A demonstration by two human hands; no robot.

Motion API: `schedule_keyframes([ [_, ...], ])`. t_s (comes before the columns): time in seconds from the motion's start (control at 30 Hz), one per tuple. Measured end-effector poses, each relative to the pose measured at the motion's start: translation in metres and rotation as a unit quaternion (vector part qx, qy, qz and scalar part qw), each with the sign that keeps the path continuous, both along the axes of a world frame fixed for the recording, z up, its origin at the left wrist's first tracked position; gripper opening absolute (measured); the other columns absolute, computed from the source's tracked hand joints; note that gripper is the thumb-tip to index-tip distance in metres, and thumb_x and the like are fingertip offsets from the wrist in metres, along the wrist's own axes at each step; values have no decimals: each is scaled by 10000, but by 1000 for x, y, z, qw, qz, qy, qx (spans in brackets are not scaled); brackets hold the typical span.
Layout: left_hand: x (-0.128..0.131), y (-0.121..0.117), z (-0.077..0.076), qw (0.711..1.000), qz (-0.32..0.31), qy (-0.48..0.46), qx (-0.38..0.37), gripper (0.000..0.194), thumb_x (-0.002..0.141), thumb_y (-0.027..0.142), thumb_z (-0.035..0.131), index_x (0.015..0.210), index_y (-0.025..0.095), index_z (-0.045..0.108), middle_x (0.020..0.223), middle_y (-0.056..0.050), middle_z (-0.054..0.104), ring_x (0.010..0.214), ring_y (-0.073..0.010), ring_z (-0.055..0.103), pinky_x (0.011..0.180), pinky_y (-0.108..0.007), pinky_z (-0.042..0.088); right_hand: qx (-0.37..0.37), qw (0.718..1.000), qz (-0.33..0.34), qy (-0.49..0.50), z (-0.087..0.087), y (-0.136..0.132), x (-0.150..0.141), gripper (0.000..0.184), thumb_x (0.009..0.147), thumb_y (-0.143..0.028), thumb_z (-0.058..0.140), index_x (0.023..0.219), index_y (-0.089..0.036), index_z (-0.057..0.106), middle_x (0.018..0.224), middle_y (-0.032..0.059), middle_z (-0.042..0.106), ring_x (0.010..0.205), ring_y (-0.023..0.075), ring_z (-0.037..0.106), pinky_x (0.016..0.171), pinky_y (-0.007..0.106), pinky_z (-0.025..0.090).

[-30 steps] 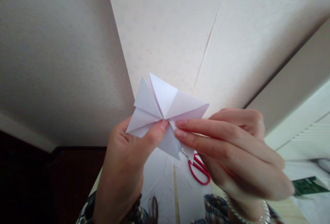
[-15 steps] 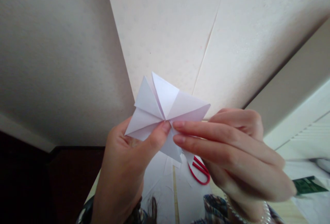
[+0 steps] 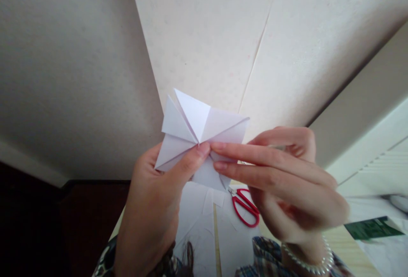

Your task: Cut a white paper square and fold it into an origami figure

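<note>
A white folded paper (image 3: 194,117), creased into triangular flaps that meet near its middle, is held up in front of me. My left hand (image 3: 156,200) grips it from the lower left, its thumb pressed on the front near the centre and its other fingers behind, mostly hidden. From the right, my right hand (image 3: 287,179) lays two extended fingertips on the paper's front beside that thumb. The right thumb is largely hidden; the other right fingers are curled back. Below the paper lies a pair of scissors (image 3: 245,209) with red handles, blades mostly covered.
White paper sheets and strips (image 3: 199,221) lie on the light wooden table (image 3: 350,253) beneath my hands. A dark thread-like bundle (image 3: 189,255) is at the bottom. To the right is a green packet (image 3: 374,228). A pale wall (image 3: 204,35) rises close in front.
The folded paper has shifted slightly left and turned a little, and its lower right flaps lie flatter. My right hand has moved left with it, and more of the scissors shows.
</note>
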State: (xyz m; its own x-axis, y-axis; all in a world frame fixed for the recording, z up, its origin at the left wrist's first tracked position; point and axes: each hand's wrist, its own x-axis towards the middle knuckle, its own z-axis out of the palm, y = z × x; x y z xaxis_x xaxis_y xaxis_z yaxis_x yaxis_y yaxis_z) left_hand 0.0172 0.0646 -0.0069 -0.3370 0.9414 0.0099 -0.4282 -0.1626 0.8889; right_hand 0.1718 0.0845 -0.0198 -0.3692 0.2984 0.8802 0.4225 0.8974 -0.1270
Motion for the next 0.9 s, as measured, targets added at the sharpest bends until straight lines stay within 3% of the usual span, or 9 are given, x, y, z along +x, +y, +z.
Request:
schedule_keyframes([
  [0.07,1,-1,0,1000,10,4,6,70,622,204,848,630,226,782,610,18,764,517,-147,705,519,-199,589,-43,998,-15,31,2,-5,-2,324,930,-99,501,1012,-330,713,1164,-71,762,942,211,663,856,444,479],
  [0.23,1,-2,-2,995,77,64,12,108,635,207,859,603,261,770,634,53,779,527,-117,687,494,-143,542,-171,966,-38,192,11,-8,-10,157,955,-243,538,860,-258,661,850,28,677,841,216,632,734,387,490],
  [0.33,0,-2,-4,992,93,87,18,133,637,241,873,592,293,760,576,97,742,481,-89,641,453,-122,514,-264,949,-10,171,13,-5,-13,235,916,-384,629,749,-221,607,727,0,610,714,164,586,678,331,481],
  [0.43,-1,-4,-4,991,88,96,17,119,629,300,885,623,325,769,573,105,732,481,-105,644,418,-140,510,-327,936,28,130,14,-4,-14,261,889,-363,664,690,-214,586,712,-5,625,716,158,596,660,311,486],
  [0.6,3,-6,-1,995,73,70,26,157,606,222,864,563,328,757,568,92,741,486,-133,681,432,-171,543,-328,934,50,135,13,-9,-16,135,889,-209,645,754,-214,637,786,1,678,780,158,638,699,303,515],
  [0.7,3,-5,-1,994,63,88,-4,138,585,292,882,543,284,751,553,29,745,467,-165,682,387,-187,516,-323,933,36,154,13,-12,-15,167,884,-179,629,722,-216,611,724,-16,651,709,143,616,670,293,502],
  [0.8,-5,-4,-2,993,-6,115,-38,116,632,328,872,678,249,800,651,-19,789,541,-198,734,441,-209,564,-334,930,22,151,15,-11,-13,189,882,-173,616,697,-211,606,691,-15,621,669,138,589,586,272,464],
  [0.9,-16,-3,0,989,-64,135,-1,209,628,209,876,820,247,801,756,-13,813,697,-228,780,524,-215,608,-339,932,8,129,15,-7,-9,196,893,-170,611,700,-200,624,695,-10,623,669,135,578,559,265,438],
])
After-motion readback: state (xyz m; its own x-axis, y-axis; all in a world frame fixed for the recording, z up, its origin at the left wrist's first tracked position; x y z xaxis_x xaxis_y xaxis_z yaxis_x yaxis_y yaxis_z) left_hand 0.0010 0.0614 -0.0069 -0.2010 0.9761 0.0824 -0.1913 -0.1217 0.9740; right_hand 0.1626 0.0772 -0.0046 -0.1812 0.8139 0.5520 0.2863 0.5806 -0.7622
